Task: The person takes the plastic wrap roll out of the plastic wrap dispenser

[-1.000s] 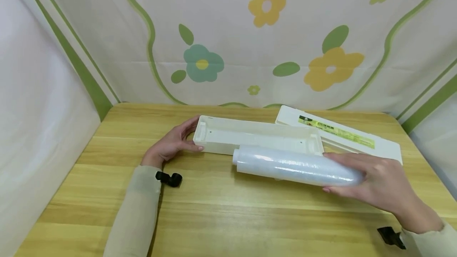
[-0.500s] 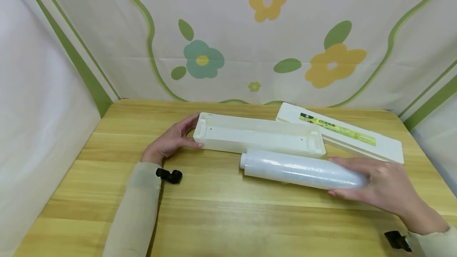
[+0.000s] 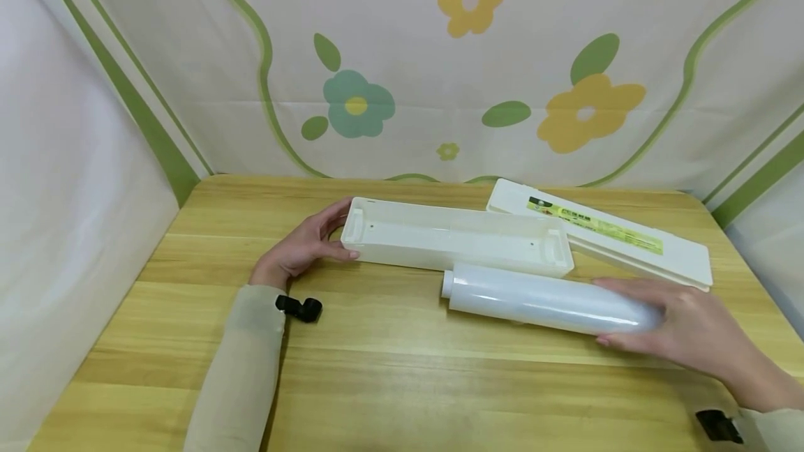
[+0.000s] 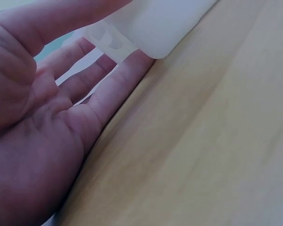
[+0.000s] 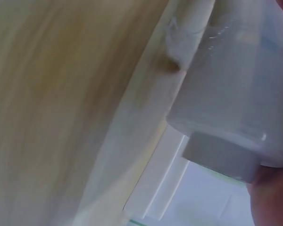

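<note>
My left hand holds the left end of a long, white, lidless plastic box, thumb on the near wall and fingers round the end. In the left wrist view the fingers reach along the table behind the corner of the box. The right hand grips the right end of a shiny roll of cling film between thumb and fingers. The roll lies in front of the box's right half and overlaps its near wall. Its narrower core sticks out in the right wrist view.
A white lid with a green and yellow label lies slanted behind and right of the box, its left end close to the box. The wooden table ends at a flowered curtain. Black straps sit at both wrists.
The right hand has drawn the cling film roll to the right, baring more of the box's near wall. My left hand keeps its hold on the box, and the view has tipped slightly down.
</note>
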Demonstrator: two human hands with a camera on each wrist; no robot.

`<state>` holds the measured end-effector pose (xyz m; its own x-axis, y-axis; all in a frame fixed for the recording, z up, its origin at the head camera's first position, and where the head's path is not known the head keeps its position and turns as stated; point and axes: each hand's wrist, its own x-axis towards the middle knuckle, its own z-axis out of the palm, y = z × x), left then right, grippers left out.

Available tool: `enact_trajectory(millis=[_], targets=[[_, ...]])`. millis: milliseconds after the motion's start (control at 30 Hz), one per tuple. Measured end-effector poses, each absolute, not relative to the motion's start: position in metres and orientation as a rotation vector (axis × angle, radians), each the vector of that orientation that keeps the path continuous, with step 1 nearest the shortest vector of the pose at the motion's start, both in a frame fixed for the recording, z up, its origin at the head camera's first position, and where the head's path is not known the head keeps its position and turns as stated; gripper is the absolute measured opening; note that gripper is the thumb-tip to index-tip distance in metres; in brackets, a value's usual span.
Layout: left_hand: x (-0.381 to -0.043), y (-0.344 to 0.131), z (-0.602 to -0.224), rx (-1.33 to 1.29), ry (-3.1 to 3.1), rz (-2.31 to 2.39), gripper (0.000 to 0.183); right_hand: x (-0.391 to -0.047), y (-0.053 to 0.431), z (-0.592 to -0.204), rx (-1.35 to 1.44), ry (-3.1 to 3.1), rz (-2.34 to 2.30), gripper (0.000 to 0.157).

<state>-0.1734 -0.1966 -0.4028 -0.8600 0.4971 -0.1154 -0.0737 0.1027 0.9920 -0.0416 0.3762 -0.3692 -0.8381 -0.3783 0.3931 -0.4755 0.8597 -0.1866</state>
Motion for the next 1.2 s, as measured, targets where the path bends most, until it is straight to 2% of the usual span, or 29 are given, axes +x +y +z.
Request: enact_trajectory(millis=[1200], targets=[[-0.173,-0.197,-0.403,0.440,1.942,1.819,0.109,-0.040,0.402,-0.369,0.444,-2.933,0.364,0.086]])
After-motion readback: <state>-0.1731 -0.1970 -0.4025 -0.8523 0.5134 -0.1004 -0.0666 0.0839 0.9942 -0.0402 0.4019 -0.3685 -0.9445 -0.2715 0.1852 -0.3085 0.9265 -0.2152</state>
